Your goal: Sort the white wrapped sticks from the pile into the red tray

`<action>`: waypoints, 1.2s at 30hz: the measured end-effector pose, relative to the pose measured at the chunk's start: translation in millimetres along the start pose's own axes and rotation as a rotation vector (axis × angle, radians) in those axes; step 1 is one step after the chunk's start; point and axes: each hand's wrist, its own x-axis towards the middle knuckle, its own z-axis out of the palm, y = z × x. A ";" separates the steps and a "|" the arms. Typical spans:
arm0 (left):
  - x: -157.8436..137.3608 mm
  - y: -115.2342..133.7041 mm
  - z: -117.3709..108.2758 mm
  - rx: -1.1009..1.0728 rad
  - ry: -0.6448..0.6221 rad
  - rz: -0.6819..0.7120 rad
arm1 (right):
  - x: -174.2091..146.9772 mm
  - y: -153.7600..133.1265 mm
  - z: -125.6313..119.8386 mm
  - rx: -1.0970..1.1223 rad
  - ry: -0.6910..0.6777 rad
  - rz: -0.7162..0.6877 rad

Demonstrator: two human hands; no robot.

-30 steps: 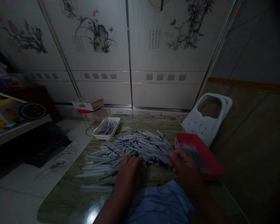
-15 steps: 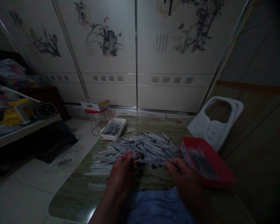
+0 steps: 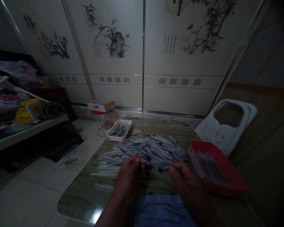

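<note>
Over the near edge of a heap of pale, thin tubes (image 3: pixel 153 148), my left hand (image 3: pixel 130 171) is closed, thumb against fingers, on one end of a thin translucent tube (image 3: pixel 153 163). The other end is pinched by my right hand (image 3: pixel 184 176), so the tube stretches roughly level between the two. Small dark pieces lie among the heap, just behind the held tube. Dim light and blur hide the tube's exact kind and its tips.
The heap lies on a green, marbled table (image 3: pixel 78 195). A white tray (image 3: pixel 110 137) of slim items stands at the far left, a red basket (image 3: pixel 234 186) of similar ones at the right. Beyond are a carton (image 3: pixel 101 107) on a stool and white folded chairs (image 3: pixel 210 132).
The view has shifted slightly, so the scene sits further right. Both hands keep their grip on the tube, with the gap between them much the same.
</note>
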 end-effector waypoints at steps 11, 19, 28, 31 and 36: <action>-11.3 -4.0 7.7 0.128 -0.072 0.025 | -2.4 -12.0 -4.6 -0.083 -0.200 0.037; -23.4 -9.8 17.5 0.190 -0.049 0.058 | -6.0 -12.1 -3.2 -0.011 -0.198 0.029; -36.6 -8.6 31.7 0.095 0.041 0.045 | -9.6 -5.2 -0.3 -0.042 -0.217 -0.040; -37.7 -10.0 33.5 0.089 0.058 0.053 | -10.6 -5.8 0.3 -0.039 -0.222 -0.055; -38.2 -10.5 35.4 0.073 0.068 0.040 | -11.8 -6.8 1.2 -0.036 -0.186 -0.040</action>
